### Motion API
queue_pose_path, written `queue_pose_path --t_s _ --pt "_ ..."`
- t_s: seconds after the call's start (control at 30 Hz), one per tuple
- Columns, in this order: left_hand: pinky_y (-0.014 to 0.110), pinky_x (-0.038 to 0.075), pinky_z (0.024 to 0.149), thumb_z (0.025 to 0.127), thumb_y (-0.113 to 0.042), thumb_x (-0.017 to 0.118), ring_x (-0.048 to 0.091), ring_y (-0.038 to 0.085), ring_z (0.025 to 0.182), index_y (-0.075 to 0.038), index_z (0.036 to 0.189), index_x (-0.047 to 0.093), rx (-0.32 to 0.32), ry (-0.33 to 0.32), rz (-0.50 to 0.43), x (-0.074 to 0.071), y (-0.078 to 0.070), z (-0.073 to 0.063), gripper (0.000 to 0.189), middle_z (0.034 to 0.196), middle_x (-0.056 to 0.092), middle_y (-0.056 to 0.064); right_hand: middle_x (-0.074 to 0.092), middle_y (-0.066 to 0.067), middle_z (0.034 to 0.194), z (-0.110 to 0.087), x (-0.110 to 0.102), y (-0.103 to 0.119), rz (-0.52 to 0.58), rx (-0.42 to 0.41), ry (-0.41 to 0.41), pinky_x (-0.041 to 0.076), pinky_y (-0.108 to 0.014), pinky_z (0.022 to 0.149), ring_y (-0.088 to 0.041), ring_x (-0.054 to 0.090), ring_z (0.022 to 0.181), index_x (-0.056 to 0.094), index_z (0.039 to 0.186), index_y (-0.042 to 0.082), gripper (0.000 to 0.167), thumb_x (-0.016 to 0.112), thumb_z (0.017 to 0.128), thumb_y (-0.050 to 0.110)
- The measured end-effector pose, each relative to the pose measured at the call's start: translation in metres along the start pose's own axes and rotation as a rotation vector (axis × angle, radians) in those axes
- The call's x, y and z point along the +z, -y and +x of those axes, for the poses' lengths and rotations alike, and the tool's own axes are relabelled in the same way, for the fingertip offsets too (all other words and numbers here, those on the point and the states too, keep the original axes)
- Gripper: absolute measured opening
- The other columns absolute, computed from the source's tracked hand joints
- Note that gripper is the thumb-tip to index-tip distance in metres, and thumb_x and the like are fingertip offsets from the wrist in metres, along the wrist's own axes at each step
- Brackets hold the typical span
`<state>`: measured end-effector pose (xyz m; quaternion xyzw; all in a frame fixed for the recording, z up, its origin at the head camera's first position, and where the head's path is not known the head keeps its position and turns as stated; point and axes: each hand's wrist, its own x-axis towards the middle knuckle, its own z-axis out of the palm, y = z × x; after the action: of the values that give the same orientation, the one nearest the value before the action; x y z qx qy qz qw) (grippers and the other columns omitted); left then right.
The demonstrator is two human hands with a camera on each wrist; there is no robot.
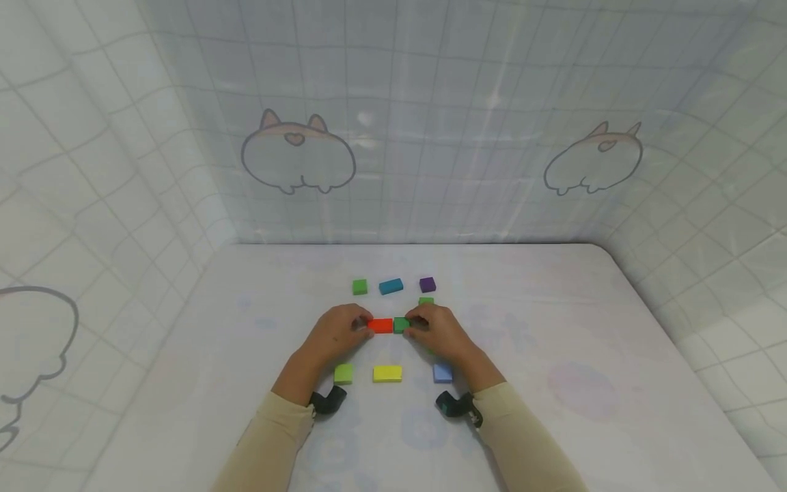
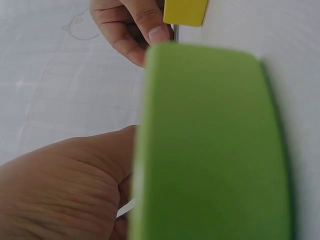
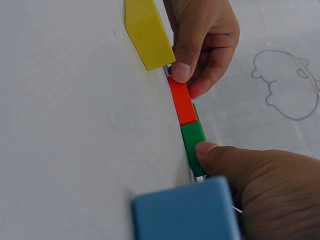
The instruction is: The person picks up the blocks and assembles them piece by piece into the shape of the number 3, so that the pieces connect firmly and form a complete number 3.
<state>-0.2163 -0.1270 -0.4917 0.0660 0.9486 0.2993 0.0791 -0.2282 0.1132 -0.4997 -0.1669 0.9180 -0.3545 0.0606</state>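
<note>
Between my two hands a red block (image 1: pixel 381 326) and a dark green block (image 1: pixel 400 324) lie end to end in one line. My left hand (image 1: pixel 337 333) pinches the red block at its left end, thumb on the near side. With thumb and fingers my right hand (image 1: pixel 444 333) pinches the right end of the green block. In the right wrist view the red block (image 3: pixel 183 101) meets the green block (image 3: pixel 193 149) with their ends together. The left wrist view has a lime green block (image 2: pixel 210 140) in front, which hides the left fingertips.
Beyond the hands lie a green block (image 1: pixel 359 287), a blue block (image 1: pixel 391 286) and a purple block (image 1: pixel 427 284). Another green block (image 1: pixel 426 300) shows behind the right hand. Nearer are a lime block (image 1: pixel 343 374), a yellow block (image 1: pixel 387 374) and a light blue block (image 1: pixel 443 374).
</note>
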Motion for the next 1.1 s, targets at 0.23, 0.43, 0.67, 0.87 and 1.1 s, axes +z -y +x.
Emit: queue_pose_path --t_s 0.23,0.43,0.67,0.87,1.1 --pt "0.042 0.053 0.095 0.088 -0.027 0.076 0.058 0.017 0.102 -0.025 0.114 0.071 0.003 0.002 0.001 -0.0015 -0.0033 -0.0008 0.026 0.111 0.067 -0.008 0.067 0.009 0.109 0.0 -0.0005 -0.0001 -0.009 -0.006 -0.003 0.054 -0.035 0.095 -0.01 0.061 0.101 0.071 0.117 0.018 0.031 0.078 0.087 0.024" --pt "0.042 0.053 0.094 0.088 -0.027 0.077 0.057 0.018 0.101 -0.024 0.114 0.071 -0.01 0.007 0.011 -0.0024 -0.006 -0.0013 0.027 0.111 0.067 -0.007 0.067 0.009 0.108 -0.0001 0.0003 -0.0011 -0.012 -0.012 -0.008 0.054 -0.034 0.095 -0.009 0.061 0.099 0.071 0.117 0.018 0.032 0.079 0.086 0.024" --pt "0.041 0.053 0.094 0.088 -0.027 0.076 0.058 0.017 0.101 -0.024 0.115 0.071 -0.006 0.015 0.017 -0.0028 -0.0065 -0.0023 0.027 0.11 0.067 -0.008 0.067 0.01 0.106 -0.0004 0.0008 -0.0019 -0.013 -0.022 -0.014 0.054 -0.033 0.095 -0.009 0.06 0.097 0.072 0.116 0.018 0.031 0.079 0.086 0.023" --pt "0.042 0.053 0.095 0.089 -0.028 0.076 0.058 0.017 0.101 -0.023 0.116 0.071 -0.007 0.015 0.03 -0.0024 -0.0068 -0.0018 0.028 0.111 0.067 -0.007 0.067 0.01 0.107 -0.0011 -0.0002 -0.0003 -0.004 -0.018 -0.006 0.054 -0.034 0.095 -0.009 0.06 0.098 0.072 0.116 0.018 0.031 0.079 0.086 0.022" --pt "0.04 0.054 0.093 0.088 -0.028 0.076 0.057 0.017 0.098 -0.023 0.116 0.071 -0.012 0.001 0.037 -0.0007 -0.0074 -0.0018 0.028 0.109 0.067 -0.007 0.067 0.01 0.107 -0.0015 -0.0008 0.0006 -0.015 -0.019 -0.008 0.054 -0.034 0.095 -0.009 0.06 0.097 0.072 0.116 0.018 0.031 0.079 0.086 0.022"
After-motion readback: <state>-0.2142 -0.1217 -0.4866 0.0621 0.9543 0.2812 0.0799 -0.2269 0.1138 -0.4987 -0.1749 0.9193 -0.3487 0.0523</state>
